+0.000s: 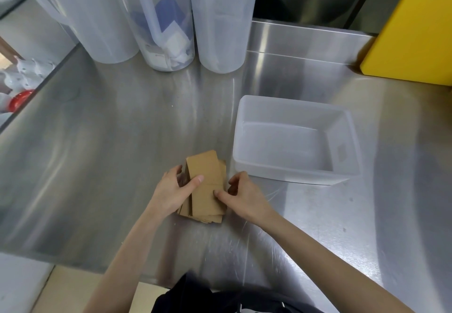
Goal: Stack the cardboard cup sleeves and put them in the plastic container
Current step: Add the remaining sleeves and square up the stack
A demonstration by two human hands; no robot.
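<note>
A loose stack of flat brown cardboard cup sleeves (pixel 205 168) lies on the steel counter in the middle of the view. My left hand (pixel 175 190) grips its left side, thumb across the top sleeve. On the stack's right edge rests my right hand (pixel 241 194), thumb on top and fingers curled down the side. The lower sleeves are fanned out unevenly at the near end. A translucent rectangular plastic container (pixel 342 173) stands empty just right of the stack, a short gap from my right hand.
Three tall translucent plastic jugs (pixel 220 31) stand at the back of the steel counter (pixel 110 141); the middle one holds white and blue packets. A yellow box (pixel 411 31) sits at the back right. The counter's left edge drops to a lower shelf with white and red items (pixel 19 97).
</note>
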